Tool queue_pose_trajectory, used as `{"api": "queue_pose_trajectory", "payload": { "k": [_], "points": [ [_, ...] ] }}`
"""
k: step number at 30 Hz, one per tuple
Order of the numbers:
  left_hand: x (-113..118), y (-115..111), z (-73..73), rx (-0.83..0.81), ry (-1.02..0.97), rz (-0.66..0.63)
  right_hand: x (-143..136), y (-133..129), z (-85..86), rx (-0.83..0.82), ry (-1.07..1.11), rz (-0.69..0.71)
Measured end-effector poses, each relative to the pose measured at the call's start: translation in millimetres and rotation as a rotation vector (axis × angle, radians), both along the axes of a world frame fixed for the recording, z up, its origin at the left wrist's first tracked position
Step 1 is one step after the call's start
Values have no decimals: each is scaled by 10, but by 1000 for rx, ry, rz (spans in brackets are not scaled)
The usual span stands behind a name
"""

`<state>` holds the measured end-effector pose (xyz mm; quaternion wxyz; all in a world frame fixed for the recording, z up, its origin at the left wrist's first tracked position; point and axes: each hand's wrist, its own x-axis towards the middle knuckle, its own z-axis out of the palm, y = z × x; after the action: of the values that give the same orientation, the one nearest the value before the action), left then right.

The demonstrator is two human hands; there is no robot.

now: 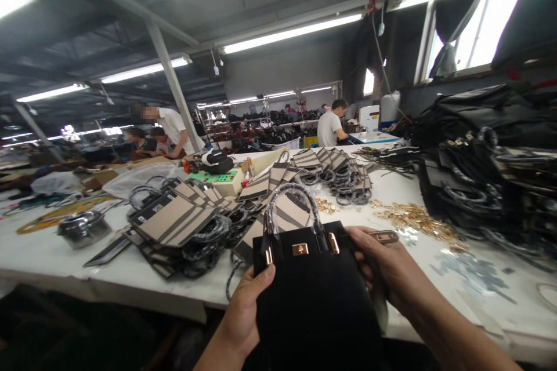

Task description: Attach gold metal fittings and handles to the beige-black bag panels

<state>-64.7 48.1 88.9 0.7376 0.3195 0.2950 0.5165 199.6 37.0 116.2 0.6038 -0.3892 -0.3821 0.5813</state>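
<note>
A black handbag panel [313,295] stands upright in front of me, with gold fittings and a gold clasp plate [300,250]. Its arched handle [290,186] is wrapped in clear plastic. My left hand [248,307] grips the left edge, thumb on the front beside a gold fitting. At the upper right edge, my right hand [380,264] is closed on the panel, its fingers partly hidden. A narrow brownish piece with a slot [385,236] sticks out beyond that hand; its kind is unclear. The panel's lower part is dark.
Striped beige bag panels with wrapped handles [174,214] are heaped on the white table [418,284]. Gold fittings [418,220] lie scattered at right, near black bag pieces [461,185]. A metal pot [84,228] and a green-topped machine [217,178] stand leftward. Other people work beyond.
</note>
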Motion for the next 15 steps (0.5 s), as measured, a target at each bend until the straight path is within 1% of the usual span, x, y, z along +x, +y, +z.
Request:
{"api": "queue_pose_trajectory", "payload": {
  "k": [3,6,8,10,11,13,15],
  "points": [
    [-188,-2,-13,-1,-17,9,-223,79,25,-10,9,21],
    [-368,-97,-67,54,-2,8,-443,170,30,-36,34,91],
    [-464,-203,-148,125,41,-22,-554,243,7,-102,78,104],
    [-559,-300,-262,162,142,-46,-634,337,-37,-208,125,107],
    [-617,-335,-322,155,215,-29,-669,390,-65,-264,134,115],
    [-768,-377,-420,114,352,57,-746,496,-126,-333,110,156],
    [-952,-402,-445,83,429,144,-848,588,-192,-306,53,186]
  ]
}}
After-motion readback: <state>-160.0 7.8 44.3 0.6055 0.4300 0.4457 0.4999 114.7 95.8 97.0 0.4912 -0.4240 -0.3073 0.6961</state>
